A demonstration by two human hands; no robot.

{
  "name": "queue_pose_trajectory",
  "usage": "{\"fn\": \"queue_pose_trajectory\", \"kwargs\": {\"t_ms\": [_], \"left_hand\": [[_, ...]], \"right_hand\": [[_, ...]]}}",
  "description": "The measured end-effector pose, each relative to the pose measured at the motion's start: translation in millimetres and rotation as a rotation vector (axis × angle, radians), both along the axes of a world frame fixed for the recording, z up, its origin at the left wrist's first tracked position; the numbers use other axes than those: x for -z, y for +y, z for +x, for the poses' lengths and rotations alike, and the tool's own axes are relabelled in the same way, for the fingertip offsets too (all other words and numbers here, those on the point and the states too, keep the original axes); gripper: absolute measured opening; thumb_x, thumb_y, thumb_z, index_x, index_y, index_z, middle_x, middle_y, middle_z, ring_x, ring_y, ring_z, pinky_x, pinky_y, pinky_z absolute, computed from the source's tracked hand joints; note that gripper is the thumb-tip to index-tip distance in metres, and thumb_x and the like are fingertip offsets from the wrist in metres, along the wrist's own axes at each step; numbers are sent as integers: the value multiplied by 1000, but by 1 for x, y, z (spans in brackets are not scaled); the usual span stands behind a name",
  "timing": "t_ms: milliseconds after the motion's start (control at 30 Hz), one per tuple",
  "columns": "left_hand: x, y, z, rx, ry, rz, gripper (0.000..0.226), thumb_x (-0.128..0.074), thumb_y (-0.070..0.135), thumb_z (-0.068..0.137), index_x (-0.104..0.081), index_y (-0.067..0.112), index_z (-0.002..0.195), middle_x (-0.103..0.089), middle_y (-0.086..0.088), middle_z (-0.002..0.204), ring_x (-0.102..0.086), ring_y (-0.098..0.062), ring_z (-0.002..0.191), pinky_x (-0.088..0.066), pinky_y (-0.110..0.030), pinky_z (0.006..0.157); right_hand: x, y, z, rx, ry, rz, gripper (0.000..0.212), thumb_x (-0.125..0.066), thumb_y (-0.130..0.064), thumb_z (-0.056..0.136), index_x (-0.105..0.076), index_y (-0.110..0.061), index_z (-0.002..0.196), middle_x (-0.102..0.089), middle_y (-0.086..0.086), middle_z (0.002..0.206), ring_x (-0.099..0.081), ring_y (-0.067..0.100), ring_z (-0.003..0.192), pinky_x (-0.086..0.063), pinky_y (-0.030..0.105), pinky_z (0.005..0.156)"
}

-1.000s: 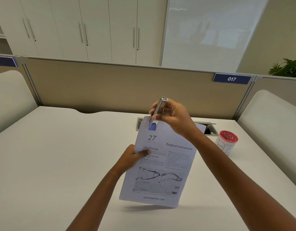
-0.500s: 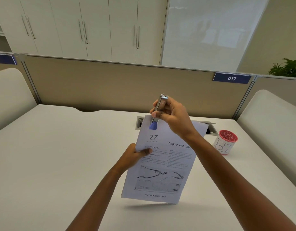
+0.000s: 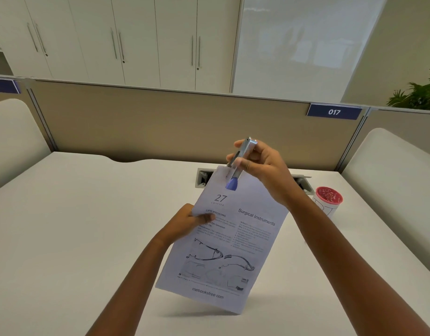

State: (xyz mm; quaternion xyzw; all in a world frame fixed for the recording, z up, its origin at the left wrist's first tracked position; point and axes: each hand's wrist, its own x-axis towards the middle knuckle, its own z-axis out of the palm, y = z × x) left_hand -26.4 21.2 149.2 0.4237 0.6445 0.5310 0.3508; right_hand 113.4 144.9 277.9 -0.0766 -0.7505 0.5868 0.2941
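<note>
Above the bench (image 3: 87,238) you hold the printed sheets (image 3: 233,251) tilted, your left hand (image 3: 182,221) pinching their left edge and your right hand (image 3: 264,166) curled round a metal stapler (image 3: 245,148) at their top corner, its blue tip on the page, seemingly clamped over the edge.

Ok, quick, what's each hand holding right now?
Left hand: holds the printed pages by their left edge.
Right hand: grips the stapler at the pages' top corner.
</note>
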Motion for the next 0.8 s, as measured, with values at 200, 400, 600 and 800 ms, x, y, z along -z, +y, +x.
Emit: {"fn": "queue_pose_trajectory", "kwargs": {"t_ms": [200,400,600,800], "left_hand": [[3,-10,-4,-37,-22,3,15,-63,28,79,-62,23,93,-68,0,88,-69,-8,67,-55,-20,59],[3,-13,-2,-63,-99,21,32,-63,36,65,-63,21,93,-71,5,83,-69,-12,69,-56,-23,59],[7,-15,-3,-89,-235,61,62,-79,53,48,-67,16,95,-75,-2,91,-70,-23,84,-58,-30,68],[9,-17,2,-155,-290,63,10,-62,18,84,-66,15,92,-75,4,79,-71,-16,74,-58,-28,65]], "right_hand": [[-12,11,7,42,74,-279,26,-40,-7,94,-45,-11,119,-66,2,90,-70,8,71,-58,19,65],[0,15,9,140,45,-348,31,-38,-13,96,-42,-5,125,-65,3,91,-71,7,67,-58,21,66],[20,22,8,198,-25,-477,36,-39,-13,96,-40,0,129,-65,5,92,-71,10,67,-58,22,65],[40,26,10,250,-110,-516,31,-38,-12,96,-44,1,124,-63,4,91,-64,18,80,-58,20,57]]}}
